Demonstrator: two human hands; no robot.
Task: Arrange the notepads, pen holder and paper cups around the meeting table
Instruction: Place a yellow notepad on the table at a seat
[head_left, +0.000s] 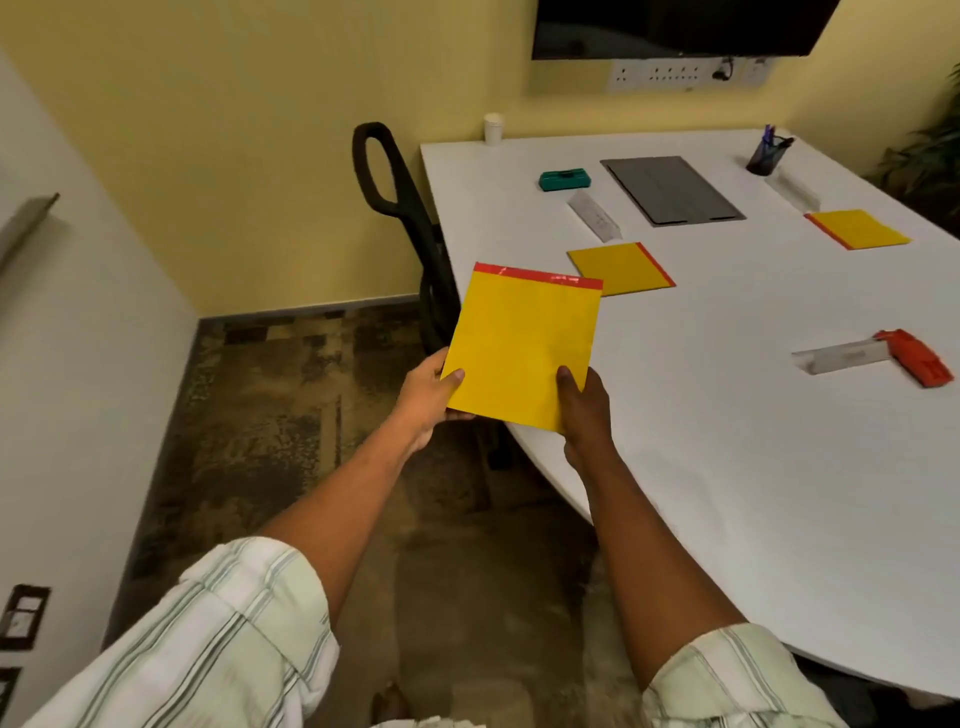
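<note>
Over the near edge: we hold a yellow notepad (522, 345) above the rim of the white worktop (727, 415), its red binding strip pointing away from us.
Hands: both are clamped on the pad's near corners, left hand (428, 392) at the left corner, right hand (584, 410) at the right, thumbs on top.
Step in hand: we judge this pad is about to be set at a seat on our side.
Doing it well: we should lower it flat, square it to the worktop edge, keep it just inside the rim so it does not overhang, and match the spacing of the others.
Already placed: a second notepad (621, 268) lies just beyond ours; a third notepad (857, 229) lies well apart on the far right.
Other task things: the pen holder (766, 153) stands near the far right corner; one paper cup (493, 129) stands at the far left corner.
Surface: smooth, white, curved along our side; also carrying a grey folder (672, 189), a green box (565, 179) and an orange tool (917, 358).
Room: yellow walls, a dark screen (675, 26) above a socket strip, a black chair (410, 218) tucked at the left edge, worn patterned carpet.
</note>
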